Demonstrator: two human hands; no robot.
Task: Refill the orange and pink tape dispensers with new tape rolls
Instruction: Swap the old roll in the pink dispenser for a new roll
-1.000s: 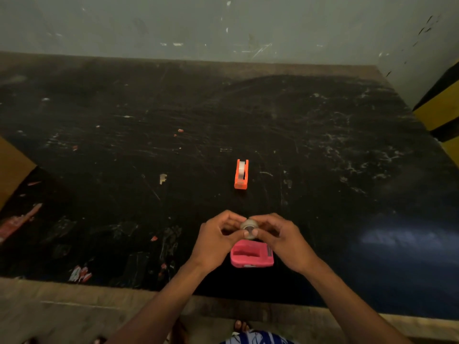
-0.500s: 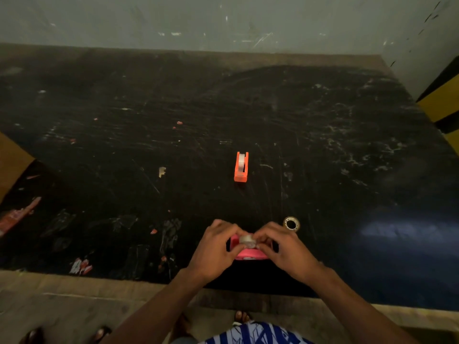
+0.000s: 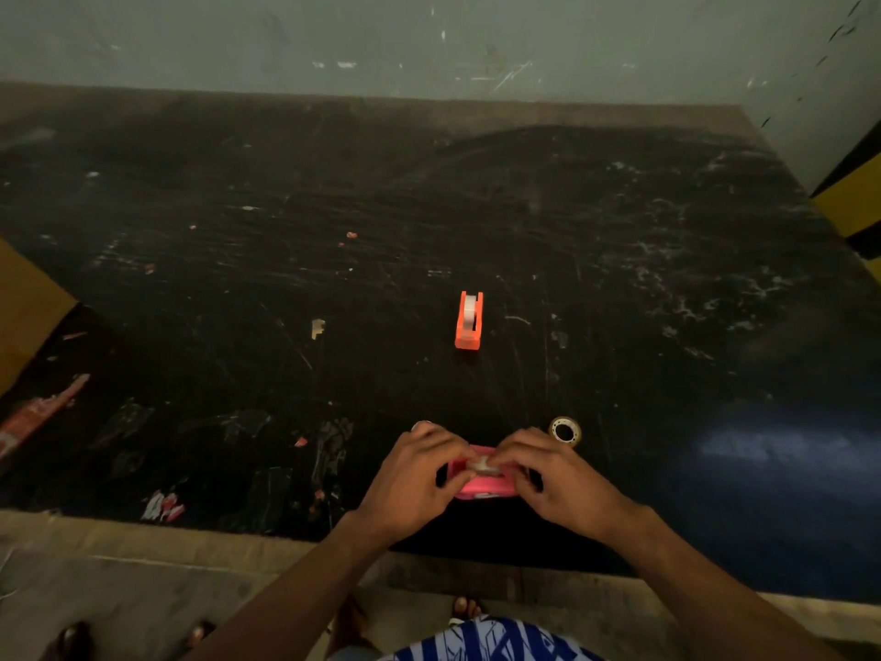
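Both my hands, left hand and right hand, have fingers clamped on tape roll, pressing it into pink dispenser directly beneath at worktop near edge, long axis left-right; orange dispenser sits farther ahead, loaded.

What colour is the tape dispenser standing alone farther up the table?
Orange dispenser, with a whitish tape roll in it; the head view shows it.

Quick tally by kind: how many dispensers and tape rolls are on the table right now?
Tape dispensers: 2, the orange dispenser and the pink dispenser.
Tape rolls: 3, one in the orange dispenser, one between the hands, one loose roll.
Total: 5
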